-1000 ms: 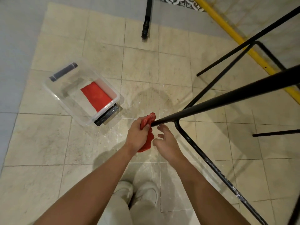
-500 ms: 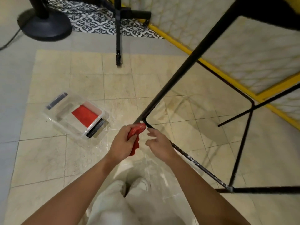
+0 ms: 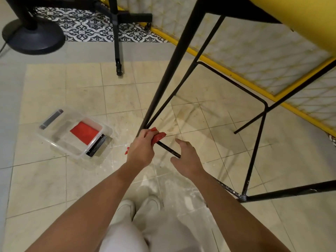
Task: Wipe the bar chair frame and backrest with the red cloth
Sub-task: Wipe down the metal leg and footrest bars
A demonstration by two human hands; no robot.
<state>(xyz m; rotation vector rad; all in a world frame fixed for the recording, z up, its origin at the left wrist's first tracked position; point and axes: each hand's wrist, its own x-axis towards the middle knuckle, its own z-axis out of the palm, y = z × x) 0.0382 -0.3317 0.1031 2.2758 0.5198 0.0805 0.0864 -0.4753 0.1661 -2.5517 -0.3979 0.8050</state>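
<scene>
A black metal bar chair frame [image 3: 169, 70] rises from the tiled floor, with a yellow seat [image 3: 300, 17] at the top right. My left hand [image 3: 141, 148] grips a bunched red cloth [image 3: 158, 136] and holds it against the foot of the near leg, where the low crossbar [image 3: 169, 149] begins. My right hand [image 3: 187, 159] hovers open just right of the cloth, over the crossbar, fingers spread and holding nothing. Whether it touches the bar is unclear.
A clear plastic bin [image 3: 54, 139] with another red cloth [image 3: 83, 132] inside lies on the floor to the left. A black stand leg [image 3: 117, 42] and a round black base [image 3: 32, 37] stand at the back. A yellow-edged patterned panel [image 3: 245, 51] runs along the right.
The view has tilted up, showing more of the chair frame and the seat. My left hand with the cloth stays at the leg's foot; my right hand has drawn apart to the right.
</scene>
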